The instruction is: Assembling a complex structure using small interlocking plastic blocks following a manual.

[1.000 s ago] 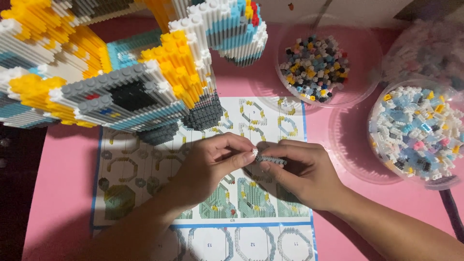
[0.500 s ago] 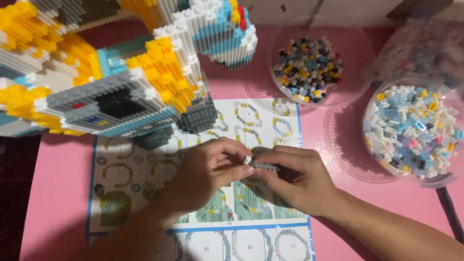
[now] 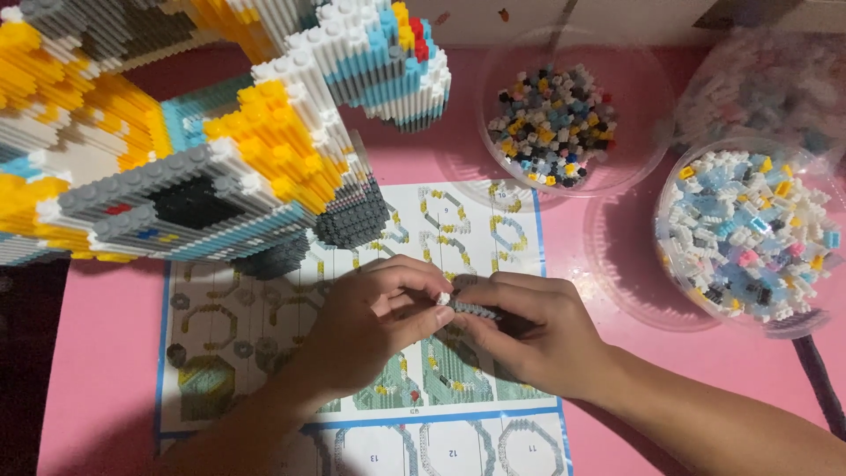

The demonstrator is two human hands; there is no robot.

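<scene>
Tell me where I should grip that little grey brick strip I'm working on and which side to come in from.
Probably pinch the grey brick strip across its long sides, near the middle, coming from the right. It is thin, narrow and lies roughly level between both hands, and the left hand already covers its left end with a white piece at the fingertips. The right hand cradles it from that side now.

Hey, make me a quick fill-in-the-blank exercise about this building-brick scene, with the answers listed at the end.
1. The left hand and right hand pinch a small strip of grey bricks above the printed ____ sheet.
2. The table under the sheet is coloured ____.
3. Loose bricks sit in ____ clear round tubs: one of dark mixed bricks, one of pale bricks.
4. The big brick model stands at the ____ of the view.

Answers: instruction; pink; two; top left
</scene>
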